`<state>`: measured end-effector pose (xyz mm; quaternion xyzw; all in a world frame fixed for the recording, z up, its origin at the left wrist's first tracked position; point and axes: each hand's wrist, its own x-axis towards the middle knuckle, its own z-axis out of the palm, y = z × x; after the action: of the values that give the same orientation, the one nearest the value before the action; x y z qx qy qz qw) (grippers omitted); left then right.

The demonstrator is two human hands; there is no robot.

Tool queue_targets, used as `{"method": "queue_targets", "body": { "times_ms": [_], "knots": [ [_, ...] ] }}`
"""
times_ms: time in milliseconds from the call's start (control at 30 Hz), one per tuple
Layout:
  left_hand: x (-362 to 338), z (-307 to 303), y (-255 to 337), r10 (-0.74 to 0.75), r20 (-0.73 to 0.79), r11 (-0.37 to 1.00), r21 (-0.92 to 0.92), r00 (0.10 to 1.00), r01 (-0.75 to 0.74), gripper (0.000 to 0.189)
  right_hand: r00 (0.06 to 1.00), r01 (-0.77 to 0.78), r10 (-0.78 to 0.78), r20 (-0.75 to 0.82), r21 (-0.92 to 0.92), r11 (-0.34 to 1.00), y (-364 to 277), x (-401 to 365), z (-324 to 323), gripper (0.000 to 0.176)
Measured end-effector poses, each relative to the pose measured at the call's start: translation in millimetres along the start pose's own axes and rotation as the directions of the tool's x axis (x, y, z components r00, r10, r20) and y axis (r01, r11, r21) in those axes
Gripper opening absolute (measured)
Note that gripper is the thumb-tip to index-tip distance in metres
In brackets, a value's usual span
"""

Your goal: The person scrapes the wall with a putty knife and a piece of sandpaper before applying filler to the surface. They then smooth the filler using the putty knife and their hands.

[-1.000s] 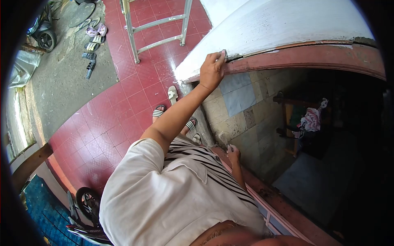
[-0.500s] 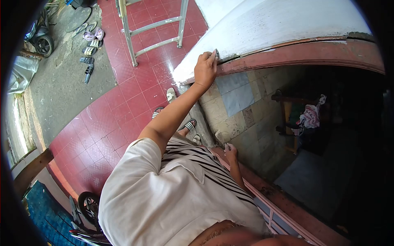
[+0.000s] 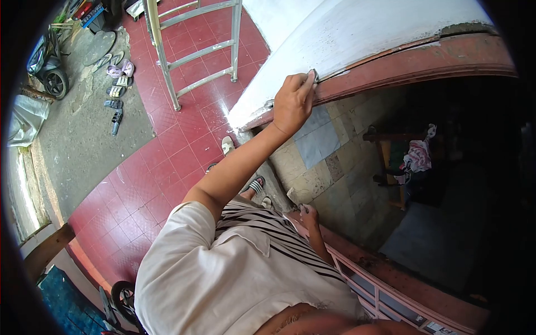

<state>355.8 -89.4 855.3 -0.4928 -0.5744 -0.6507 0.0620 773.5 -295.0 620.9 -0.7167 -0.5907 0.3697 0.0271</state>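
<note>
My left hand (image 3: 293, 106) reaches up to the white wall (image 3: 335, 39), at the seam above the reddish-brown wooden frame (image 3: 413, 62). Its fingers pinch a small dark, thin piece (image 3: 315, 75) pressed along that seam. Lower down, my right hand (image 3: 309, 215) is closed near the pink frame beside my waist. A bit of something shows at its fingertips, but I cannot tell what it is. A rough pale patch (image 3: 293, 195) appears just beyond those fingers.
A metal ladder (image 3: 198, 58) stands on red floor tiles (image 3: 184, 134). Sandals (image 3: 116, 91) and a motorbike (image 3: 53, 72) are on the concrete at left. Past the frame, a dark room holds a wooden chair (image 3: 385, 162) with cloth (image 3: 417, 156) on it.
My left hand has slid rightward along the seam, away from the wall's near corner, still pinching the dark piece. My right hand stays low by the frame. The view has shifted slightly.
</note>
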Motion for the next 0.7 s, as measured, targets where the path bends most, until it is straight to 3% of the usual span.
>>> {"method": "queue_targets", "body": {
  "times_ms": [167,267,400,500,600,700],
  "knots": [
    [-22,9,-24,0.000,-0.015,0.998,0.066,1.000,0.001,0.038,0.991,-0.124,0.118,0.058,0.113,0.986,-27,-9,-12,0.029],
    [-25,5,-30,-0.076,0.045,0.995,0.076,0.996,0.072,0.039,0.998,-0.064,0.063,0.013,0.074,0.995,-5,-2,-5,0.030],
    [8,-4,12,0.070,0.065,0.996,-0.056,0.995,-0.066,0.038,0.999,0.017,-0.017,-0.048,0.007,1.000,15,-1,0,0.031],
    [2,-9,-10,0.148,0.140,0.988,0.025,0.979,-0.153,0.038,0.995,0.012,-0.010,-0.095,0.016,1.000,14,0,1,0.030],
    [-33,-23,-62,-0.029,0.228,0.997,0.075,0.973,0.012,0.026,0.995,-0.086,0.084,-0.061,-0.016,0.996,5,-6,-5,0.034],
    [-53,-56,-108,-0.185,0.225,0.977,0.146,0.957,0.155,0.022,0.990,-0.091,0.085,-0.113,-0.047,0.995,1,-11,-7,0.034]
  ]
}}
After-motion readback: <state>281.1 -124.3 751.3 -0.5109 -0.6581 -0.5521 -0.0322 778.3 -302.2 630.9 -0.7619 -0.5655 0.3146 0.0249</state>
